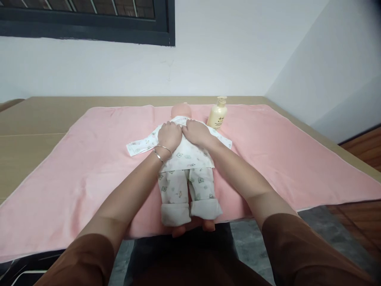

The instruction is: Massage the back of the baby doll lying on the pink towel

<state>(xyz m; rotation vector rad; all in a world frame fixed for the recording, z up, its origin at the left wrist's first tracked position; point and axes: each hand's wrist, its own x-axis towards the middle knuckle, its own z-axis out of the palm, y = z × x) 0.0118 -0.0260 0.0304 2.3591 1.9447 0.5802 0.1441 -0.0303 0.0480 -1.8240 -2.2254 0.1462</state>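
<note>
A baby doll (181,110) lies lengthwise in front of me, its head at the far end and its feet at the near edge. It wears a white printed shirt (190,158) and matching trousers (175,186) with rolled cuffs. My left hand (170,134) is closed, knuckles up, on the upper part of the shirt. Close beside it, my right hand (195,132) rests with curled fingers on the same cloth, and both seem to grip it. The fingertips are mostly hidden. Both sleeves of the shirt spread outward.
A pink blanket (104,159) lies under the doll on a wooden table (32,119). Right of the doll's head stands a cream pump bottle (218,114). Behind the table rises a white wall (220,51) with a dark-framed window (119,29).
</note>
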